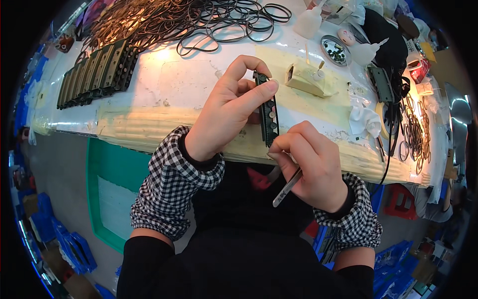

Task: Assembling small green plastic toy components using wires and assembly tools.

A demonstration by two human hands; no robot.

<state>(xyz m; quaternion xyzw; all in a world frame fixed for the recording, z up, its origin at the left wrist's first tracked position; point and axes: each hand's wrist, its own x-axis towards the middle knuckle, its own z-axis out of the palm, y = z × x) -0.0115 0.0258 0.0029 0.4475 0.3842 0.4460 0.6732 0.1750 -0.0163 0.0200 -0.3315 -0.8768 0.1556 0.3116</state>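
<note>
My left hand (pixel 231 107) grips a narrow dark green model tank hull (pixel 269 117), thumb and fingers closed around its upper part. A row of round road wheels runs along its visible side. At its lower end, the fingertips of my right hand (pixel 313 162) pinch together against the hull; whether a small piece is between them I cannot make out. Metal tweezers (pixel 287 189) are tucked in my right hand, their end sticking out below the fingers. Black rubber track loops (pixel 234 25) lie heaped at the far side of the table.
Several similar green hulls (pixel 97 74) stand in a row at the left. Beyond my hands are a cream block (pixel 309 79), a dish of small green parts (pixel 334 51) and a white squeeze bottle (pixel 308 22). Below the table's padded edge sits a green tray (pixel 92 199).
</note>
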